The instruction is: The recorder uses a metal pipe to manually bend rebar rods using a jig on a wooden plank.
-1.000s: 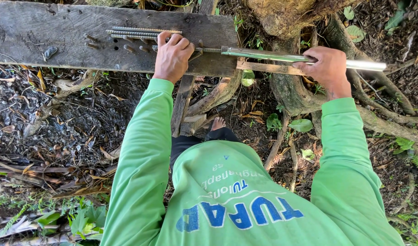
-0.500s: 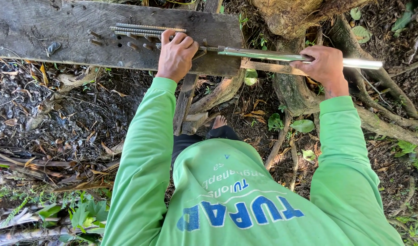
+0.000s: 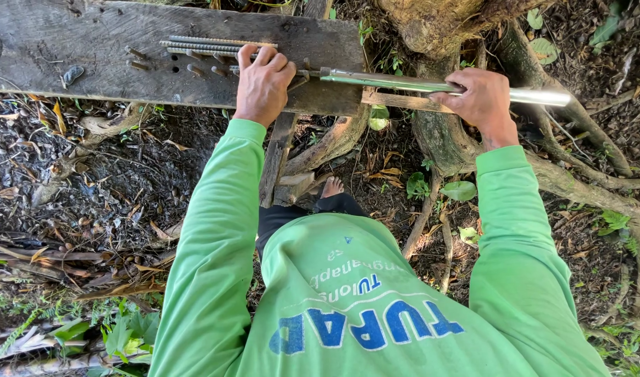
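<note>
Two hands on the job, both busy at the top of the frame. Left hand (image 3: 264,84) sits top centre, fingers curled down over the ends of the ribbed steel rods (image 3: 208,46) lying on the old wooden plank (image 3: 75,42), pinning them against a row of nails (image 3: 194,68) driven into the worktop. Right hand (image 3: 482,98) is top right, fingers clenched round a long metal pipe (image 3: 396,82) that runs level from the plank's right edge out past the hand toward the tree root (image 3: 571,178).

Change since half a second and a second ago: very little. Left hand has crept slightly left along the rods; the right grip looks the same and the pipe keeps about the same near-level line, with no clear swing. Rods lie as before, straight where they show, no bend to be seen. Judgement: the hold is set and the lever stroke has barely started, if at all.

Green long sleeves (image 3: 215,230) fill the lower frame; a bare foot (image 3: 332,187) shows centre, on leaf litter.
</note>
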